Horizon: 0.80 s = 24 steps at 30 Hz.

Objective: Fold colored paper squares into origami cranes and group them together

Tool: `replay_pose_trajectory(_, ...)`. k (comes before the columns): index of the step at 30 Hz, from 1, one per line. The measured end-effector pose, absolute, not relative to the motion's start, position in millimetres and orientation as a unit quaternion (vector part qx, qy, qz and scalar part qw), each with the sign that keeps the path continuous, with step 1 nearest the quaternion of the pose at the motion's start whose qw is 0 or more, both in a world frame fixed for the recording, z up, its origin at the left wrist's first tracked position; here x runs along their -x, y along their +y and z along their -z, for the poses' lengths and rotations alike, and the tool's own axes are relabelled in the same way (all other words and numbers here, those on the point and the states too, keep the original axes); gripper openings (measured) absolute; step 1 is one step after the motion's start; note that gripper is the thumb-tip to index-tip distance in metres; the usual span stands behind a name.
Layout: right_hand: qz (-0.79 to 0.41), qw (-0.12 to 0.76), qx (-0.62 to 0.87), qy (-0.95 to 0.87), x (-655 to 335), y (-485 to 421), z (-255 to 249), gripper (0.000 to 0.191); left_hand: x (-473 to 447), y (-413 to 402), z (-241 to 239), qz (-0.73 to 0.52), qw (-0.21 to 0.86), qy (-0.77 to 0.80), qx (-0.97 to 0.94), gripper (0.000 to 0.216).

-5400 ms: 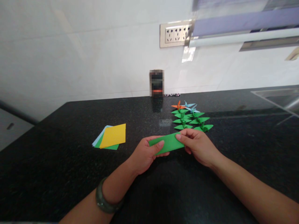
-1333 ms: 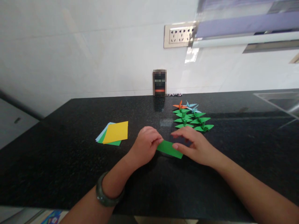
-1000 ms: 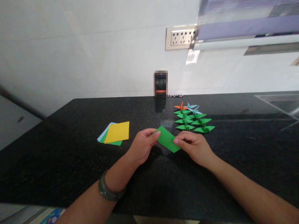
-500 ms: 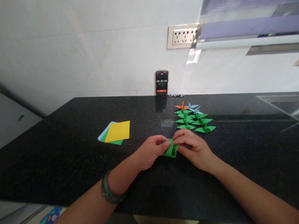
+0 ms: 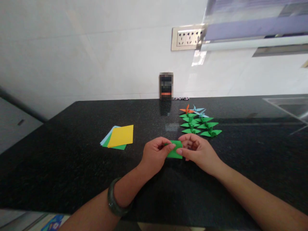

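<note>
A folded piece of green origami paper (image 5: 175, 153) is held between both hands, above the dark countertop. My left hand (image 5: 155, 154) pinches its left side, thumb on the front face. On the right side, my right hand (image 5: 198, 152) grips the edge, its thumb pressed on the front and the other fingers curled behind. Just beyond the right hand stand several folded green paper cranes (image 5: 211, 132), with an orange crane (image 5: 187, 110) and light blue cranes (image 5: 202, 114) at the back of the group.
Loose square sheets lie at the left, a yellow sheet (image 5: 121, 136) on top of green and light blue ones. A phone (image 5: 166, 86), its screen blurred, leans on the wall beside a beaded strap (image 5: 181, 98). The black countertop (image 5: 72, 160) carries everything.
The green paper's upright curled flap now lies flat, and its front shows a smooth face. My right thumb has moved left onto that face.
</note>
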State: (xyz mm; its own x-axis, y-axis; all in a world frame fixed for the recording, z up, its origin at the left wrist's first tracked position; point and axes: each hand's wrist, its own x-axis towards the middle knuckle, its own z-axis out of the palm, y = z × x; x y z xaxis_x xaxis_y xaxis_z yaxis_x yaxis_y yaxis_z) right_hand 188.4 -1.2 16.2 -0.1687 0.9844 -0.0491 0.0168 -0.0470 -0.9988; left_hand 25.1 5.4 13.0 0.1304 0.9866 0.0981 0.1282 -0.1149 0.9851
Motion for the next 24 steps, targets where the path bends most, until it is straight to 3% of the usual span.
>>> replay_pose_trajectory(3, -0.560, 0.444, 0.462, -0.525, -188.1, -1.2, -14.9, 0.041, -26.7, 2.8, -12.4, -0.456, 0.458, 0.474, -0.598, 0.015)
replay_pose_trajectory(7, -0.521, 0.475, 0.448, -0.550, -188.2, -2.0, -14.5, 0.037, -28.7, 1.8, -12.0, -0.432, 0.527, 0.459, -0.570, 0.044)
replay_pose_trajectory(12, -0.529, 0.471, 0.454, -0.541, -187.3, -1.7, -16.5, 0.034, -28.2, 2.4, -10.7, -0.404, 0.522, 0.461, -0.593, 0.016)
replay_pose_trajectory(24, -0.498, 0.415, 0.516, -0.560, -188.3, -3.0, -25.4, 0.029, -27.3, 1.9, -12.3, -0.389, 0.526, 0.464, -0.597, 0.015)
